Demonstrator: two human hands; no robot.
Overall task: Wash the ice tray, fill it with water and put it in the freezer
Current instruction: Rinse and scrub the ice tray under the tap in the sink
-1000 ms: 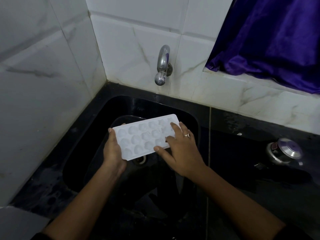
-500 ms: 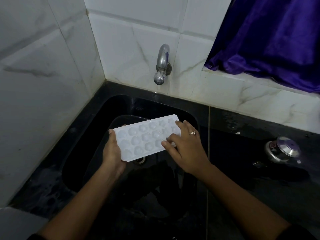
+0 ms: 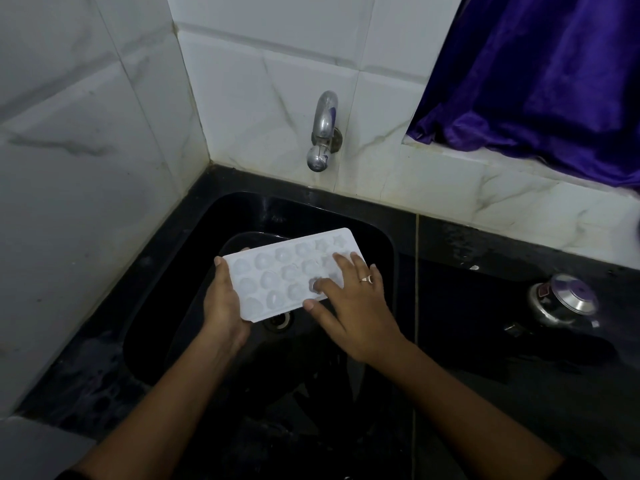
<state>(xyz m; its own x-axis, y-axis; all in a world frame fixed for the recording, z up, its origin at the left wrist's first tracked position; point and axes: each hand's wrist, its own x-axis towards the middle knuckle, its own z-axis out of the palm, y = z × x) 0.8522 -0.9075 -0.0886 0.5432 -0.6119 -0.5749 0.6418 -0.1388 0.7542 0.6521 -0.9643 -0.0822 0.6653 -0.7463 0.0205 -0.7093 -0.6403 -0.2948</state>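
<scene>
A white ice tray (image 3: 277, 275) with several round cups is held above the black sink (image 3: 377, 237), tilted slightly up toward the right. My left hand (image 3: 223, 304) grips its near left end, thumb on the top edge and fingers underneath. My right hand (image 3: 353, 306) lies on the tray's right half with fingers spread across the cups, its index fingertip in one cup. A ring shows on one finger. The chrome tap (image 3: 322, 133) on the tiled wall sits behind and above the tray, and no water runs from it.
A drain (image 3: 277, 320) shows in the sink floor just below the tray. A metal lidded pot (image 3: 561, 303) stands on the wet black counter at the right. A purple curtain (image 3: 540, 77) hangs at the upper right. White marble tiles enclose the corner at left and behind.
My right hand has slid left over the tray's cups, its fingers now spread flatter. The tray and my left hand have stayed almost where they were.
</scene>
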